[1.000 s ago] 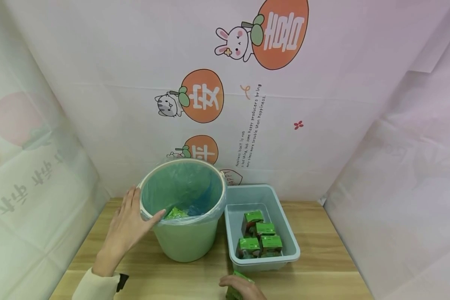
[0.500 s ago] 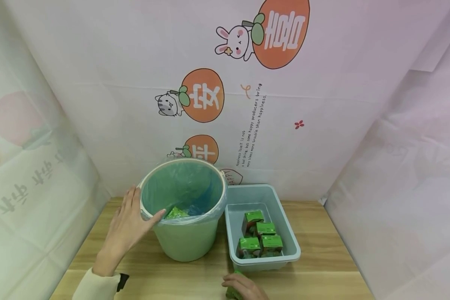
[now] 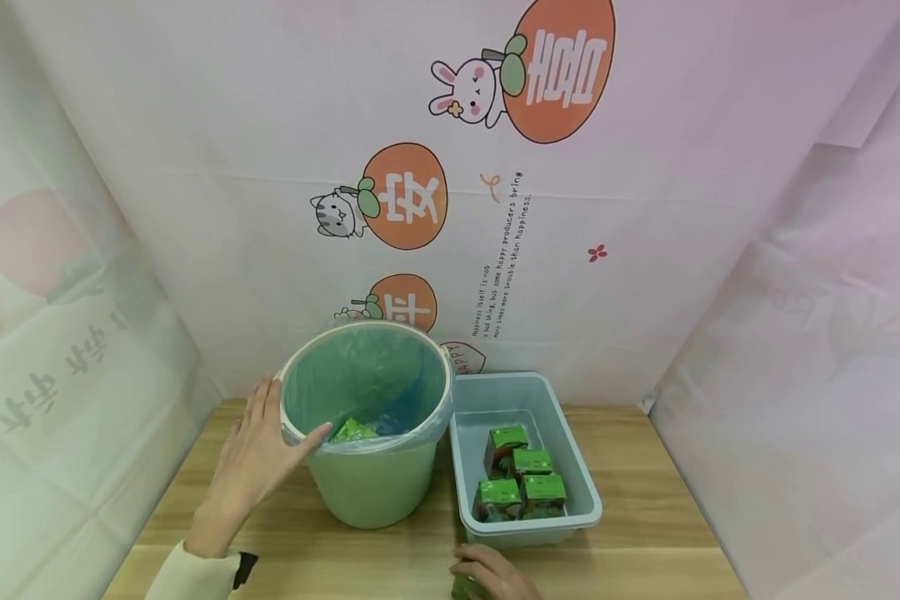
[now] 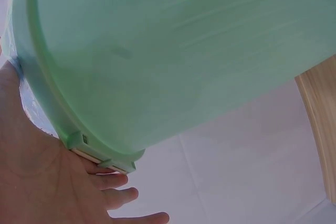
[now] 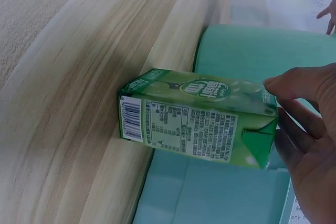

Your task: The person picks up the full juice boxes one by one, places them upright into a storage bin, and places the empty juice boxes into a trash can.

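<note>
My left hand point(image 3: 251, 458) rests against the left rim of a light green trash bin point(image 3: 375, 487), its fingers straight along the outside and the thumb over the liner. A clear bluish bag lines the bin. Inside lies a bright green item point(image 3: 354, 431), too small to identify. At the front of the table, my right hand point(image 3: 498, 575) holds the top end of a green drink carton point(image 5: 194, 119), thumb on one side and fingers on the other. The carton's barcode end touches the wooden table in the right wrist view; the hand hides most of it in the head view.
A pale blue plastic tub point(image 3: 581, 475) stands right of the bin, close against it. Several small green-topped boxes point(image 3: 543, 486) sit in its near half. White printed cloth point(image 3: 555, 283) walls the wooden table point(image 3: 630, 533) at the back and sides.
My right hand has shifted slightly to the right with the carton. The left hand keeps its place on the bin, and the tub and its boxes stay put.
</note>
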`<state>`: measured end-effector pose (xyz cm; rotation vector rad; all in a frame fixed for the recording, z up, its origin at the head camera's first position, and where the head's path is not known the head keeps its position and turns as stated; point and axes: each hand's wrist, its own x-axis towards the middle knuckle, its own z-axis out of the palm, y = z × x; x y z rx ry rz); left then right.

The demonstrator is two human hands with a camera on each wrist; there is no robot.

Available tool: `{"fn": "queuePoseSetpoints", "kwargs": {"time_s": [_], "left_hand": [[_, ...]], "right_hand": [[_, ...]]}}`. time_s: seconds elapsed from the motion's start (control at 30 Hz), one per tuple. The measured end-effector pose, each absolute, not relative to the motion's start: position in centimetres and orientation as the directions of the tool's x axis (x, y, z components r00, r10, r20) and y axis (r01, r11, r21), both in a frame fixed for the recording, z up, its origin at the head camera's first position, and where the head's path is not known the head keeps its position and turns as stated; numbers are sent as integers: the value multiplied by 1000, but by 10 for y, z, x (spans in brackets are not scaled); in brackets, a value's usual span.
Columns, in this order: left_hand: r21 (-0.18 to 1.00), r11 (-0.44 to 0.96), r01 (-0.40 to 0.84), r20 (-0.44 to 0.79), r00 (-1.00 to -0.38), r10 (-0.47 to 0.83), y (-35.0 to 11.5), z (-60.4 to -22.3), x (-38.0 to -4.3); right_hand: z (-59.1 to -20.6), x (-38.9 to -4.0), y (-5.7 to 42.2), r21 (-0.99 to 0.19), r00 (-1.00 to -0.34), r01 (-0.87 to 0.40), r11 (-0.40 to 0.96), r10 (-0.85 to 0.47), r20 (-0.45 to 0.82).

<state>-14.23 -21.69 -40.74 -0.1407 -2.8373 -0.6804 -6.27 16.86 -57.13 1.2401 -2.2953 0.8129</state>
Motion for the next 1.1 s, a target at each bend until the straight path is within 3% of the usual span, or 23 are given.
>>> {"fn": "queuePoseSetpoints", "kwargs": {"time_s": [0.23, 0.43, 0.6, 0.7, 0.83, 0.93, 1.1], "left_hand": [[441, 886, 144, 234, -971, 41, -217, -409, -143], [444, 884, 145, 234, -971, 42, -217, -409, -142], [446, 884, 143, 231, -972, 41, -217, -408, -142], [447, 883, 142, 228, -973, 41, -217, -408, -142], [447, 883, 143, 228, -973, 43, -218, -408, -143], [447, 883, 146, 230, -972, 44, -218, -409, -143], [446, 883, 144, 229, -973, 43, -218, -409, -142]], "right_hand": [[-579, -66, 171, -261, -525, -841, 474, -601, 602], [-579, -69, 171, -212, -476, -863, 459, -596, 647], [-585, -68, 174, -309, -567, -816, 489, -572, 593], [-609, -73, 182, -380, -636, -770, 512, -566, 525], [-621, -79, 189, -494, -742, -667, 557, -558, 372], [-600, -75, 187, -564, -801, -578, 589, -540, 257], [-569, -68, 183, -535, -805, -577, 617, -539, 248]]}}
